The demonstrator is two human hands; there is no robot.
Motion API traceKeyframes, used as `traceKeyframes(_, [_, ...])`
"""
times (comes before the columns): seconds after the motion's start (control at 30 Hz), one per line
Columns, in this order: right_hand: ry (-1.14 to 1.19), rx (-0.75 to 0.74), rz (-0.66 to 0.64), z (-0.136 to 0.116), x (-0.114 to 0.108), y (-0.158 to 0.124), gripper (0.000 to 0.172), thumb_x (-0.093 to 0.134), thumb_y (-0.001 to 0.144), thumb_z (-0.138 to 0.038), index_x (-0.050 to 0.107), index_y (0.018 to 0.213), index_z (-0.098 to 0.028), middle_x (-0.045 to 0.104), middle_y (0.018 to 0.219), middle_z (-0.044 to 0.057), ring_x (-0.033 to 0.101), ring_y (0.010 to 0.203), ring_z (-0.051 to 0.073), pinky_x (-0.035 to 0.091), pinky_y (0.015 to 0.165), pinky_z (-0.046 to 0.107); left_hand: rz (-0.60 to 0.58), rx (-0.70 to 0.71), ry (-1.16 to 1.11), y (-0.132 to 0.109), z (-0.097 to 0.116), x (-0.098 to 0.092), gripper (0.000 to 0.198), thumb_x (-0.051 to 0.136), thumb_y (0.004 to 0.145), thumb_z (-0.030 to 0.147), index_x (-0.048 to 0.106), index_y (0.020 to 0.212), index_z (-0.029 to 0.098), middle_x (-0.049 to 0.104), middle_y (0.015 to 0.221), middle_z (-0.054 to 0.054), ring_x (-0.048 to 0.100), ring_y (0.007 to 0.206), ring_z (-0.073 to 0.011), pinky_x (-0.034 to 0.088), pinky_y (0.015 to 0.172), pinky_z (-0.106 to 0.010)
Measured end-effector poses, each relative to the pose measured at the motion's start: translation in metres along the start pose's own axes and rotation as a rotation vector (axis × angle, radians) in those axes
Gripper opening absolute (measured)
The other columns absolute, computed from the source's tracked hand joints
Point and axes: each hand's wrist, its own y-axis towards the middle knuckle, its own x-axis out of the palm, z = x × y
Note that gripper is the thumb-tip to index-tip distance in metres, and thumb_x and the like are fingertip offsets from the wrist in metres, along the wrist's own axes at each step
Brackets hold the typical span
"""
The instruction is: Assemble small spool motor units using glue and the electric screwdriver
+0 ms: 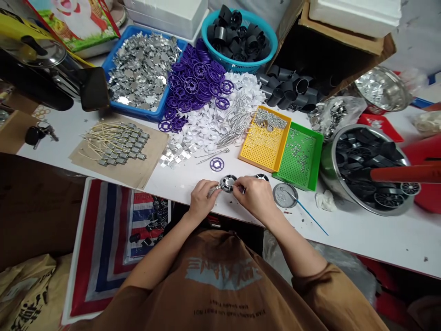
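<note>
A round black spoked part [228,183] lies at the table's front edge between my two hands. My left hand [201,200] is closed at its left side, thumb and fingers pinching a thin silvery piece [215,188] that reaches the part. At the other side my right hand [255,195] is closed in a pinch against its rim; what the fingertips hold is hidden. Just behind my right hand, a second black spoked part [262,177] is partly covered. A purple spoked ring [217,164] with a white square centre lies beyond them on the white table.
To the right stand a small dish of grey paste [280,198] with a blue brush [312,213], yellow [244,161] and green [303,185] trays, and a metal pot [329,161]. Purple rings [191,85], white pieces [203,126] and wired grey blocks [120,145] lie behind and left.
</note>
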Motion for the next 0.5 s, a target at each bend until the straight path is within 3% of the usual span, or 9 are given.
traceKeyframes(0.13, [-0.027, 0.031, -0.125, -0.006, 0.0, 0.007, 0.018, 0.054, 0.084, -0.024, 0.071, 0.082, -0.02, 0.074, 0.081, 0.004, 0.068, 0.074, 0.02, 0.035, 0.061, 0.027, -0.034, -0.044, -0.013, 0.002, -0.002, -0.004, 0.015, 0.058, 0.09, 0.029, 0.066, 0.098, 0.019, 0.065, 0.092, -0.006, 0.062, 0.09, -0.0178, 0.052, 0.082, -0.031])
traceKeyframes(0.3, [-0.068, 0.017, -0.148, -0.011, 0.008, 0.011, 0.021, 0.05, 0.086, -0.026, 0.071, 0.084, -0.021, 0.074, 0.083, 0.004, 0.068, 0.075, 0.021, 0.034, 0.059, 0.028, -0.168, -0.109, -0.057, 0.004, -0.006, -0.01, 0.024, 0.051, 0.091, 0.021, 0.062, 0.113, 0.019, 0.069, 0.105, -0.007, 0.064, 0.097, -0.0187, 0.053, 0.089, -0.034])
traceKeyframes(0.5, [-0.129, -0.02, -0.161, -0.013, 0.018, 0.014, 0.023, 0.045, 0.089, -0.027, 0.068, 0.087, -0.021, 0.073, 0.087, 0.005, 0.067, 0.077, 0.022, 0.034, 0.059, 0.029, -0.313, -0.209, -0.078, 0.013, -0.007, -0.019, 0.029, 0.052, 0.088, 0.013, 0.061, 0.114, 0.02, 0.073, 0.094, -0.004, 0.066, 0.091, -0.0188, 0.054, 0.084, -0.034])
